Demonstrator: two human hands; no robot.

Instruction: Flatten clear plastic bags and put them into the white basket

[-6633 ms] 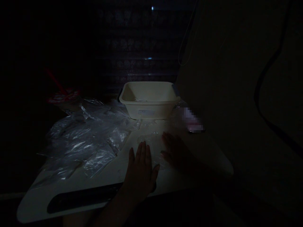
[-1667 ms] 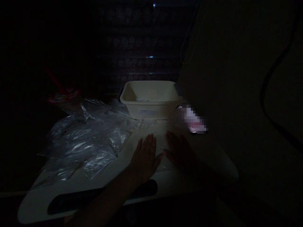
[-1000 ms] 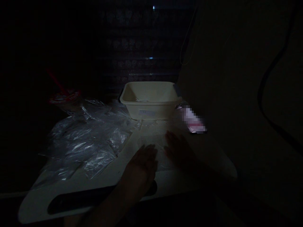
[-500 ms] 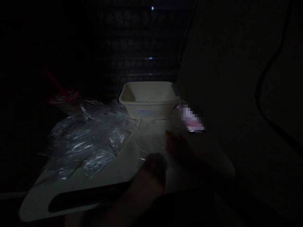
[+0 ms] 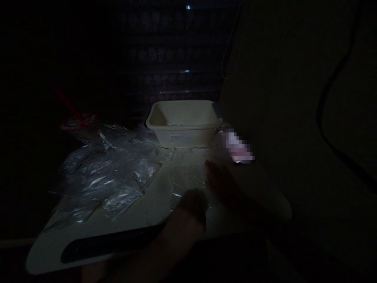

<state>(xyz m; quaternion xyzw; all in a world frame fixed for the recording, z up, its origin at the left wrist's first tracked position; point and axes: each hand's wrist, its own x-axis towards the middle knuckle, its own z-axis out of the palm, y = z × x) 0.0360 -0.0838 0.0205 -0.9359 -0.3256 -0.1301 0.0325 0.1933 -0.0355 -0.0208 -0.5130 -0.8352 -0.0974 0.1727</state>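
Note:
In dim light, a clear plastic bag (image 5: 184, 181) lies flat on a white board (image 5: 160, 202). My left hand (image 5: 191, 210) is closed at the near edge of the bag, its fingers curled; what they hold, if anything, is hidden in shadow. Just right of it, my right hand (image 5: 220, 182) rests with fingers stretched out along the bag's right side. A loose heap of crinkled clear plastic bags (image 5: 108, 177) covers the board's left part. Beyond the hands stands a cream plastic tub (image 5: 188, 133), with a little clear plastic visible inside.
A cup (image 5: 84, 125) with a red lid and straw stands behind the heap at the left. A blurred pinkish item (image 5: 238, 147) lies right of the tub. The board has a dark handle slot (image 5: 112, 243) near its front edge. A dark cable (image 5: 321, 102) hangs at the right.
My hands stay in almost the same place, with only slight movement over the bag. The whole view has shifted a little; the tub and the heap have not moved on the board.

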